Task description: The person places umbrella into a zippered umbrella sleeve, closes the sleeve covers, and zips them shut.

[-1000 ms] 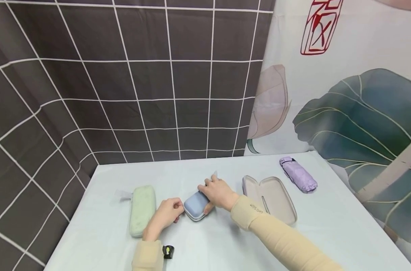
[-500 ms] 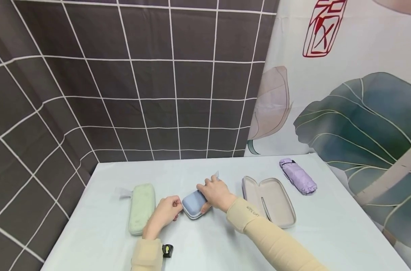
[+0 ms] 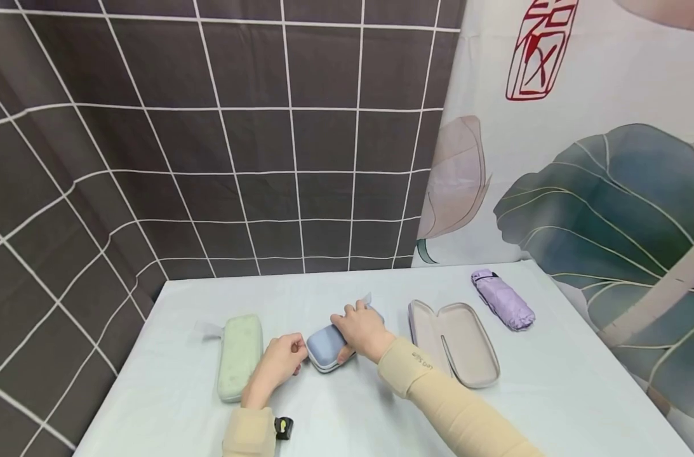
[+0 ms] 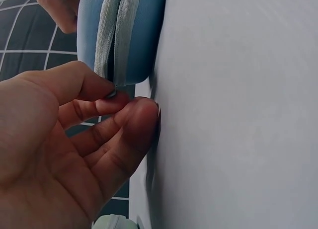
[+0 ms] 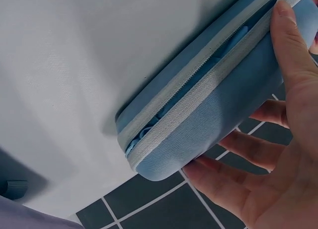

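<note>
A blue zip case (image 3: pixel 326 348) lies on the table with its white-edged zipper (image 5: pixel 198 87) parted along the side, and something blue shows in the gap. My right hand (image 3: pixel 360 329) holds this case from above, thumb on the near side and fingers over the far side. At the case's left end, my left hand (image 3: pixel 282 358) pinches a small zipper pull (image 4: pixel 112 94) between thumb and index finger. The pull is mostly hidden by the fingertips. In the left wrist view the other fingers are curled below it, near the white tabletop.
A pale green case (image 3: pixel 240 358) with a clear tag lies left of my left hand. To the right, a case with a beige lining (image 3: pixel 469 346) lies unfolded, a thin strip along its middle. Beyond it is a purple folded umbrella (image 3: pixel 503 299). A dark gridded curtain (image 3: pixel 266 139) hangs behind.
The head view shifts slightly. Both hands keep their hold, and the blue case and right hand sit only a touch further left than before.
</note>
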Tool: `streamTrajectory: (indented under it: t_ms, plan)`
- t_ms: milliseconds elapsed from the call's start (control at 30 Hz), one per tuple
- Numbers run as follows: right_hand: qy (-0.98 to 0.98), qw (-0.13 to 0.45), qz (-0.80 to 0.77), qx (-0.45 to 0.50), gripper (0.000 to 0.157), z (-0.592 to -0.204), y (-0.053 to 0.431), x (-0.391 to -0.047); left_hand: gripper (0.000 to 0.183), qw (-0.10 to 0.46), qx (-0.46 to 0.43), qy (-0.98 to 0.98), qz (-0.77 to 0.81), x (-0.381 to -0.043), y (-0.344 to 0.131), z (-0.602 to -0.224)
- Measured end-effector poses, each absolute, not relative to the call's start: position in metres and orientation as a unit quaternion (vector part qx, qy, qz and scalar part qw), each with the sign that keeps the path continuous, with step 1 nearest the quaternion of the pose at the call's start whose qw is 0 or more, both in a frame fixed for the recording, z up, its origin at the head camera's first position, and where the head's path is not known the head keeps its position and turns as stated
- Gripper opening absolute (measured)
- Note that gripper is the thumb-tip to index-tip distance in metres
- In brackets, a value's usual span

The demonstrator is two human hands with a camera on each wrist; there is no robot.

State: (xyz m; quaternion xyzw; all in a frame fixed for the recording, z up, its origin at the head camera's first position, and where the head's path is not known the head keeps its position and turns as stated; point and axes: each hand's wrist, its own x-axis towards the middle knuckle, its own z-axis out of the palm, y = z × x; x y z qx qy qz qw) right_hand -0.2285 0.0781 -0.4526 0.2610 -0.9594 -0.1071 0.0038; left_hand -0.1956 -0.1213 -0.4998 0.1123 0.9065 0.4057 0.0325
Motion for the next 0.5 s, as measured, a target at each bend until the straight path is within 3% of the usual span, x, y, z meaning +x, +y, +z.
streamTrajectory:
  t_ms: [500]
  plan:
    - [-0.957, 0.033, -0.126, 0.258, 0.087, -0.4568, 0.0745, -0.2291, 0.019, 0.017, 0.115, 0.91, 0.399, -0.1952, -0.1233, -0.5032]
